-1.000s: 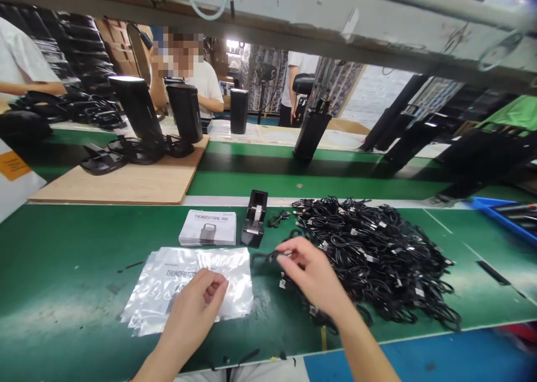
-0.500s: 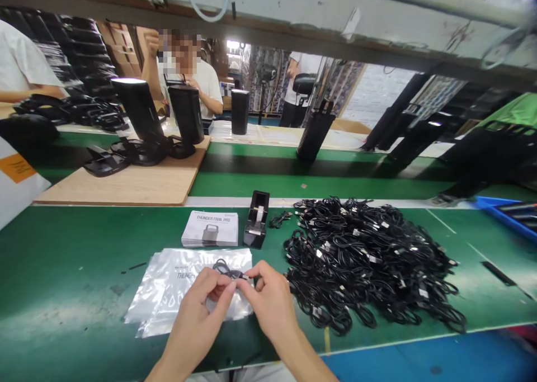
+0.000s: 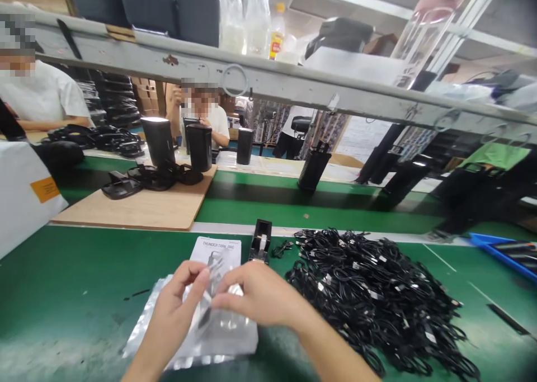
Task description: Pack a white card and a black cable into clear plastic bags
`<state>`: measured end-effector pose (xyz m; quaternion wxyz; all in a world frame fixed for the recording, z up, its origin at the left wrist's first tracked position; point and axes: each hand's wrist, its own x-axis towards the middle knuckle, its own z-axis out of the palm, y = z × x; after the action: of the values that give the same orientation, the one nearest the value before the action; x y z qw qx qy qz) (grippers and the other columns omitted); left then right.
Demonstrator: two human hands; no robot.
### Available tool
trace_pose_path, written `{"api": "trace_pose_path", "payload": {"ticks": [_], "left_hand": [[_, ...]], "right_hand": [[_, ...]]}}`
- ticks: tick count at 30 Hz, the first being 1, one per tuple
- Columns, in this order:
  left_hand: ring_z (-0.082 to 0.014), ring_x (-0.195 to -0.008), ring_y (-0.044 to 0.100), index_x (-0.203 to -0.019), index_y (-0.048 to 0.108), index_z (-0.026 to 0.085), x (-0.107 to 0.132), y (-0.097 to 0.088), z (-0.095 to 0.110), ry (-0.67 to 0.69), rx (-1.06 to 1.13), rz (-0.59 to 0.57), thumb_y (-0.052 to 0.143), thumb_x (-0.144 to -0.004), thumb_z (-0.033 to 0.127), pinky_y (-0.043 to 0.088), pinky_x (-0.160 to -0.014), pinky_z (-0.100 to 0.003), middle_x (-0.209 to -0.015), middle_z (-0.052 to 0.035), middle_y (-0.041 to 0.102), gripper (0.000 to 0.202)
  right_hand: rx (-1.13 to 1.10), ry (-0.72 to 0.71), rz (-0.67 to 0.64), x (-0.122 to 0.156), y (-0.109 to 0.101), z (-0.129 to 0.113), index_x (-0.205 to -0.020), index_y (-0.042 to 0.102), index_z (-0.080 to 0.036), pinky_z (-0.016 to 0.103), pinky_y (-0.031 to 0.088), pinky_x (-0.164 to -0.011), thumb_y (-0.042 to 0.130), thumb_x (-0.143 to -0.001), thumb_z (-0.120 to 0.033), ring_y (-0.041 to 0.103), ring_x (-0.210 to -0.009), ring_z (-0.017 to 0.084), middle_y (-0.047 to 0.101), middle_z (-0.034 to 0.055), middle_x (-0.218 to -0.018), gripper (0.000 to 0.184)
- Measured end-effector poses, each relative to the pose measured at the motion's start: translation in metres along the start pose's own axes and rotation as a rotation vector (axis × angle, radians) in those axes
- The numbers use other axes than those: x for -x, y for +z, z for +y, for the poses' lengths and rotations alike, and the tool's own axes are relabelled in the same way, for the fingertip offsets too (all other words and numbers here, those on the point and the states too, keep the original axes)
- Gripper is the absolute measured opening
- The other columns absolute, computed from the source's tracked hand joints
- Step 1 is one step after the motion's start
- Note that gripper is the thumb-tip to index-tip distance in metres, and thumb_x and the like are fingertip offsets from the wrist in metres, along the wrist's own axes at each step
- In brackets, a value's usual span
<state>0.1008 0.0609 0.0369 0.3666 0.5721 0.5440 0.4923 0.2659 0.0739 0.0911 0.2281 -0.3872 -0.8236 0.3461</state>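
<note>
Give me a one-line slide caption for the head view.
Left hand and right hand grip a clear plastic bag over a Thunder Trail Pro booklet, beside a heap of black cables.

Left of the tape dispenser [image 3: 262, 239], which is smooth black plastic with a faint sheen, a clear plastic bag [image 3: 229, 337] looks glossy and crinkled, with silvery highlights, and a paper leaflet [image 3: 216, 252] has a smooth white face. Right of the dispenser, a heap of cables [image 3: 369, 298] has matt black sheathing, broken by small bright metal connectors. Under the dispenser, the green tabletop [image 3: 62, 270] looks smooth and faintly glossy, scuffed pale in patches. Beyond it to the left, a plywood board [image 3: 138, 210] shows bare, matt wood. Above the dispenser runs a beam [image 3: 126, 57] of grey-painted metal, chipped and rough in places.
</note>
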Motion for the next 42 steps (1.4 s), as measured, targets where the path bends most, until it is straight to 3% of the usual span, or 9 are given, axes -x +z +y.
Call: {"api": "trace_pose_path", "payload": {"ticks": [2, 5, 10, 14, 19, 24, 27, 32, 42], "left_hand": [[-0.0201, -0.087, 0.059, -0.094, 0.056, 0.022, -0.003, -0.006, 0.0, -0.026, 0.077, -0.021, 0.049, -0.073, 0.06, 0.047, -0.075, -0.029, -0.091, -0.0048, 0.062, 0.045], [-0.0251, -0.1, 0.055, -0.115, 0.047, 0.023, -0.002, -0.007, -0.004, -0.116, 0.273, -0.245, 0.047, -0.063, 0.073, 0.045, -0.083, -0.035, -0.11, -0.0109, 0.059, 0.072], [-0.022, -0.085, 0.056, -0.104, 0.055, 0.021, 0.009, 0.004, -0.01, -0.181, 0.531, -0.505, 0.064, -0.058, 0.062, 0.045, -0.073, -0.031, -0.09, -0.0059, 0.063, 0.062], [-0.0103, -0.06, 0.047, -0.074, 0.058, 0.019, 0.013, 0.007, -0.011, -0.188, 0.525, -0.379, 0.067, -0.067, 0.045, 0.038, -0.057, -0.019, -0.062, 0.0042, 0.053, 0.028], [-0.011, -0.058, 0.044, -0.07, 0.062, 0.018, 0.012, 0.002, -0.005, -0.126, 0.259, -0.198, 0.054, -0.076, 0.045, 0.036, -0.054, -0.019, -0.06, 0.0029, 0.053, 0.029], [-0.0142, -0.066, 0.053, -0.073, 0.064, 0.02, 0.016, 0.002, -0.005, -0.078, 0.133, -0.124, 0.056, -0.076, 0.039, 0.042, -0.061, -0.02, -0.07, 0.0006, 0.062, 0.022], [-0.0136, -0.064, 0.053, -0.076, 0.065, 0.02, 0.016, 0.003, -0.009, -0.079, 0.131, -0.087, 0.056, -0.076, 0.038, 0.043, -0.06, -0.02, -0.069, 0.0006, 0.063, 0.021], [-0.0148, -0.062, 0.054, -0.082, 0.066, 0.019, 0.014, 0.001, -0.017, -0.189, 0.113, -0.025, 0.053, -0.076, 0.046, 0.043, -0.054, -0.021, -0.057, 0.0015, 0.058, 0.031], [-0.0168, -0.069, 0.059, -0.075, 0.067, 0.02, 0.005, -0.011, -0.022, -0.173, 0.037, -0.006, 0.066, -0.065, 0.04, 0.046, -0.062, -0.023, -0.077, -0.0023, 0.067, 0.023]], "right_hand": [[0.001, -0.075, -0.046, -0.009, -0.02, -0.012, -0.074, 0.07, -0.019, 0.017, 0.038, -0.056, 0.057, -0.078, -0.031, 0.055, -0.062, 0.011, 0.066, -0.0027, -0.069, 0.018], [-0.045, -0.134, -0.152, -0.016, -0.041, -0.024, -0.075, 0.069, -0.018, 0.016, 0.037, -0.053, 0.055, -0.08, -0.03, 0.052, -0.057, 0.008, 0.063, -0.0041, -0.064, 0.019], [-0.115, -0.23, -0.338, -0.01, -0.057, -0.026, -0.074, 0.069, -0.015, 0.014, 0.037, -0.05, 0.064, -0.073, -0.032, 0.052, -0.061, 0.007, 0.063, 0.0004, -0.078, 0.018], [0.013, -0.265, -0.29, 0.009, -0.062, -0.025, -0.068, 0.069, -0.016, 0.016, 0.043, -0.063, 0.072, -0.065, -0.029, 0.054, -0.088, 0.012, 0.053, 0.0042, -0.111, 0.014], [0.192, -0.193, -0.131, 0.028, -0.065, -0.015, -0.064, 0.066, -0.018, 0.025, 0.043, -0.079, 0.067, -0.071, -0.032, 0.053, -0.095, 0.015, 0.042, 0.003, -0.127, 0.016], [-0.005, -0.021, 0.077, 0.039, -0.042, 0.012, -0.09, 0.06, -0.022, 0.028, 0.043, -0.079, 0.059, -0.078, -0.027, 0.055, -0.09, 0.016, 0.058, 0.004, -0.104, 0.013], [-0.265, 0.112, 0.218, 0.04, -0.014, 0.033, -0.117, 0.045, -0.023, 0.028, 0.044, -0.075, 0.072, -0.064, -0.024, 0.054, -0.09, 0.016, 0.059, 0.004, -0.105, 0.059], [-0.4, 0.238, 0.295, 0.03, 0.018, 0.055, -0.077, 0.063, -0.015, 0.025, 0.043, -0.064, 0.059, -0.075, -0.026, 0.055, -0.069, 0.014, 0.063, 0.0011, -0.071, 0.012], [-0.339, 0.088, 0.407, 0.023, 0.022, 0.058, -0.085, 0.071, -0.022, 0.025, 0.046, -0.075, 0.055, -0.078, -0.017, 0.063, -0.081, 0.015, 0.071, 0.0013, -0.085, 0.018]]}}
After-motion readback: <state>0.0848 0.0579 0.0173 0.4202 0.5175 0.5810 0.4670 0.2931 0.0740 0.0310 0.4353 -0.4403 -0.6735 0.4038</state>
